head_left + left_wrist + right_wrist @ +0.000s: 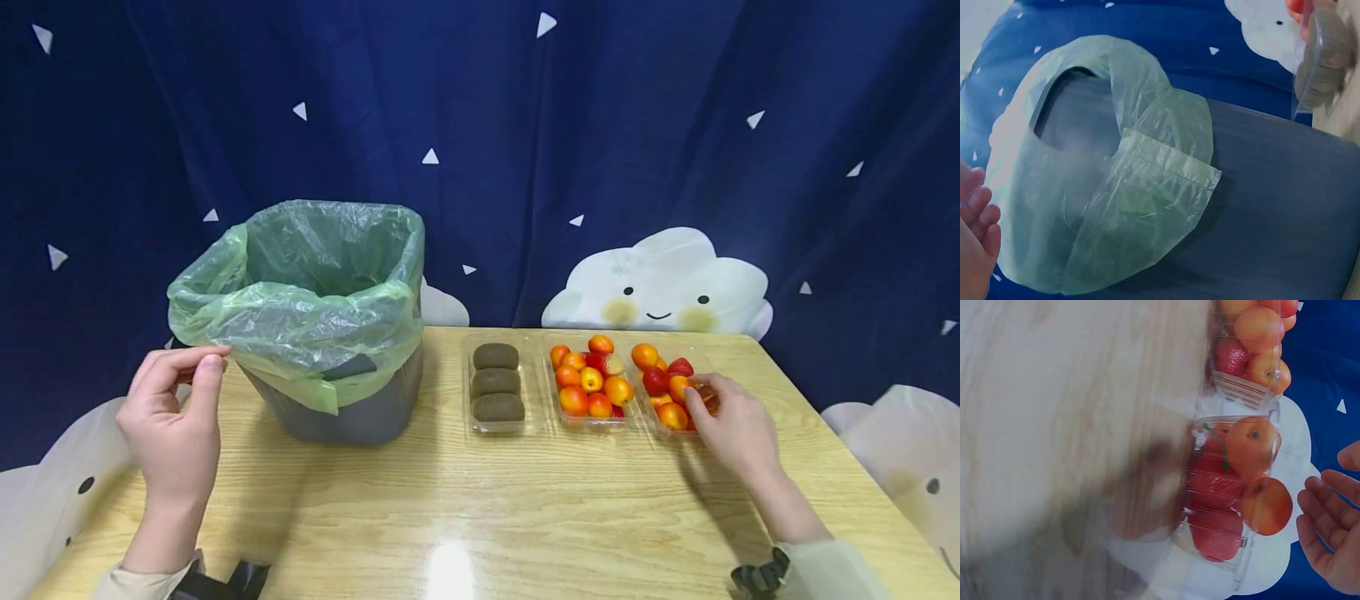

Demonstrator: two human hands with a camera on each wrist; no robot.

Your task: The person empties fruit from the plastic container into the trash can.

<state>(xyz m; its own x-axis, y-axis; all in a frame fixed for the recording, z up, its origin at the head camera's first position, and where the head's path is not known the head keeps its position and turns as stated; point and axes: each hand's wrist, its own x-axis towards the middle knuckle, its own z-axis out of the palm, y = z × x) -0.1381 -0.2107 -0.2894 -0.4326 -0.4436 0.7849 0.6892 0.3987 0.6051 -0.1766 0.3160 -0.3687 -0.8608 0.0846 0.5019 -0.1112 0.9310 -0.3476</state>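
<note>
A: Head view, entry. Right hand (731, 429) sits lower right of centre, over the near right corner of the rightmost fruit tray (670, 387). Its fingers (693, 402) are loosely curled and reach left and up the frame into the tray, tips at an orange fruit (672, 415) in the tray's near end. Whether they pinch it or only touch it I cannot tell; the right wrist view shows fingers slack and apart beside the tray wall.

B: Tray axis?

A: Long axis runs up the frame, away from the person. The fruit lies just left of the fingertips, so the right hand is by far the nearer; the left is well apart, across the counter (525, 500).

B: Left hand?

A: Left hand (174, 417) is at the left of the frame, raised, thumb and forefinger closed in a pinch just beside the hanging edge of the green bin liner (300, 308). Contact not resolved; nothing visible between the tips. Left wrist view shows only fingertips at the lower left edge, apart from the plastic.

B: Other items?

A: Dark bin (360, 408) under the liner, left of centre. Three clear trays in a row to its right: kiwis (496, 382), then the middle tray (590, 383) of orange fruit and strawberries, then the rightmost.

B: Writing, brands?

A: None legible. A striped paper strip shows inside a tray in the right wrist view, no text readable.
</note>
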